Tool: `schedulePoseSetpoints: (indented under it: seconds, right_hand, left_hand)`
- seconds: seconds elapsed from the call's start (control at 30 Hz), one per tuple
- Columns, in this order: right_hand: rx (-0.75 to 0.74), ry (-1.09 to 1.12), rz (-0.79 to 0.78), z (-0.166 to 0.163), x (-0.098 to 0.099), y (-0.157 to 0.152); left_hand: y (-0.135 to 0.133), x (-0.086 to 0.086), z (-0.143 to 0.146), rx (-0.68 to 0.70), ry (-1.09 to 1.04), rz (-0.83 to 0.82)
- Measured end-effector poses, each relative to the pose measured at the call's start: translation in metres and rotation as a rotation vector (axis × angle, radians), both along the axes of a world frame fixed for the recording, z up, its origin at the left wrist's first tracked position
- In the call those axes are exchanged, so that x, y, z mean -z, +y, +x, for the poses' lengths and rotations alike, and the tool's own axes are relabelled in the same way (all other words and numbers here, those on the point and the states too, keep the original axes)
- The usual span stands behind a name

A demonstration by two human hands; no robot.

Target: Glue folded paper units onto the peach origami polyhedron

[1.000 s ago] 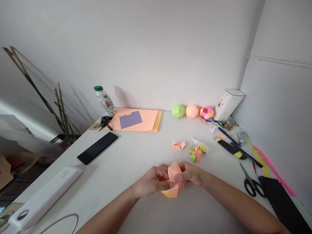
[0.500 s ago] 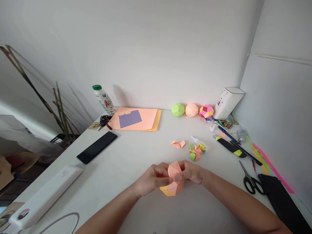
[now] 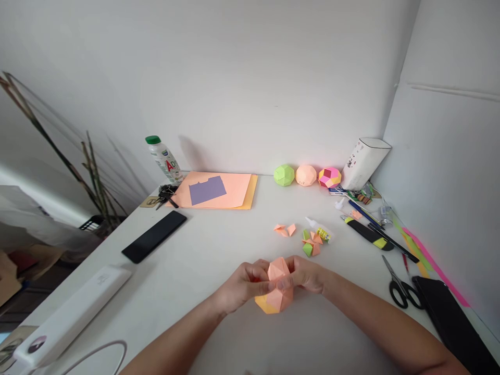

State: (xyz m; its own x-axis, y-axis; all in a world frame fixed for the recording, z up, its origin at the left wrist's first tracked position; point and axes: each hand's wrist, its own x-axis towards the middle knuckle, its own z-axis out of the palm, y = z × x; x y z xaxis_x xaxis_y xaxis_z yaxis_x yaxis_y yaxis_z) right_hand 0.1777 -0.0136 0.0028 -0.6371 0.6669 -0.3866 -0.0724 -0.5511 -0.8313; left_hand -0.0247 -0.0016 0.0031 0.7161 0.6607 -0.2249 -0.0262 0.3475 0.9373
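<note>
Between both hands is a folded-paper model (image 3: 278, 299), peach with a yellow-orange part at its lower left. My left hand (image 3: 250, 284) grips its left side, thumb across the front. From the right, my right hand (image 3: 302, 275) pinches it, the thumb pressed on the front near the middle. Fingers cover part of the model, and its back is hidden. Just beyond the hands lie small peach and green folded paper pieces (image 3: 311, 244), a glue bottle (image 3: 321, 231) and a few loose peach pieces (image 3: 284, 230).
Three faceted paper balls (image 3: 305, 175) line the wall. Scissors (image 3: 402, 287), a utility knife (image 3: 367, 233) and a black case (image 3: 453, 320) lie to the right. Leftward are a phone (image 3: 155, 237), a white power strip-like bar (image 3: 74, 315), paper sheets (image 3: 238, 187) and a bottle (image 3: 164, 159).
The hands keep the same grip on the paper model. The whole view has shifted very slightly; nothing on the table has visibly moved.
</note>
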Motion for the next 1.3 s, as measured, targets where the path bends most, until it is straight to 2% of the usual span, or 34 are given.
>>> schedulePoseSetpoints:
  seconds: [0.23,0.37,0.5,0.6,0.8,1.0,1.2,1.3]
  right_hand:
    - [-0.002,-0.016,0.006,0.000,-0.003,0.000]
    - [-0.006,-0.038,-0.012,0.000,0.000,0.002]
    - [-0.008,-0.070,-0.017,0.001,0.001,0.002]
    - [-0.008,-0.067,-0.013,0.001,-0.001,0.002]
    - [0.001,-0.048,-0.022,0.000,-0.001,0.001]
    - [-0.005,-0.033,-0.006,0.000,-0.001,0.001]
    - [-0.002,-0.052,-0.015,0.003,0.001,0.002]
    - [-0.016,-0.072,0.004,0.002,0.000,0.002]
  left_hand:
    - [0.003,0.002,-0.002,0.056,0.014,0.076]
    - [0.005,-0.004,-0.005,0.091,0.092,0.168]
    - [0.004,-0.009,-0.005,0.088,0.118,0.175]
    - [0.004,-0.005,-0.004,0.086,0.100,0.187]
    - [0.003,0.004,-0.001,0.028,0.018,0.112]
    - [0.001,0.001,0.001,-0.007,0.006,0.036]
    - [0.003,-0.003,0.000,-0.064,0.099,0.031]
    - [0.004,-0.004,-0.001,-0.019,0.117,0.008]
